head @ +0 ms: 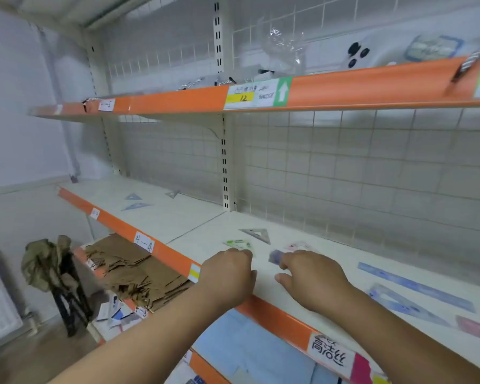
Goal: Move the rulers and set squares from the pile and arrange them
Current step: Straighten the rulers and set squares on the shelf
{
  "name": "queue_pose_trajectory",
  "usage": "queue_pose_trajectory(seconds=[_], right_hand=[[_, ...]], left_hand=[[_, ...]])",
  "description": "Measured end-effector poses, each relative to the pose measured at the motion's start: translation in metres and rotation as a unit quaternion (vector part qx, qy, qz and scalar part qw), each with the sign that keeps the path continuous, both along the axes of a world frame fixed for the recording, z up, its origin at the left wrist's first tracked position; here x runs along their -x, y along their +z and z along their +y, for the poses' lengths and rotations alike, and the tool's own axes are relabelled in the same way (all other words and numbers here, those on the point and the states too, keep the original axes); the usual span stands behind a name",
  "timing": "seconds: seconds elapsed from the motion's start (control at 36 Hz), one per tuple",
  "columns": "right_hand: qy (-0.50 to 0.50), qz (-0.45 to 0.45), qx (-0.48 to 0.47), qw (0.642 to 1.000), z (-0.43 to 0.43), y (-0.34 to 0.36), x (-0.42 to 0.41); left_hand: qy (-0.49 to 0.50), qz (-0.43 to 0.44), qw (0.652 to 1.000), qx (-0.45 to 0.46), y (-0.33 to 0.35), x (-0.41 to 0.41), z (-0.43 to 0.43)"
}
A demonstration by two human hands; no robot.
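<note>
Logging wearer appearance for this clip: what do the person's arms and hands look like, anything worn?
The left hand and right hand are bare, with no gloves, watch, rings or markings. No sleeves show anywhere up to the frame's edge.

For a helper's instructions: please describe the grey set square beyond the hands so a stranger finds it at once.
On the middle shelf with the orange front edge, look just beyond the left hand and right hand. The grey set square lies flat behind the green piece and the pink piece; it alone is grey, with a triangular hole.
</note>
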State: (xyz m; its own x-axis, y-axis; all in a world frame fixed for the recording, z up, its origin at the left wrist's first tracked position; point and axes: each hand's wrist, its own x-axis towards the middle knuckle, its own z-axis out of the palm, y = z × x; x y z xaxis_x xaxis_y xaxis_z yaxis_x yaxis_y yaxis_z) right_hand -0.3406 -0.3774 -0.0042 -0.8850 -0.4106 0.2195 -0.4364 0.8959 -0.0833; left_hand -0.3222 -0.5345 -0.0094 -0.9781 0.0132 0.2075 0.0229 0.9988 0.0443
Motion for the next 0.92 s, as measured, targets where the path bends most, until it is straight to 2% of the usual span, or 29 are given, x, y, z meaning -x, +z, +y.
queue_pose_trajectory(seconds=[0.44, 0.92], right_hand=[[0.038, 0.000, -0.025, 0.999, -0.199, 0.003, 0.001], [0.138, 0.006, -0.030, 0.990, -0.361, 0.002, 0.086]], left_hand=[[0.017, 0.023, 1.000, -0.011, 0.003, -0.019, -0.204], [0.119, 0.024, 0.992, -0.024, 0.000, 0.028, -0.354]])
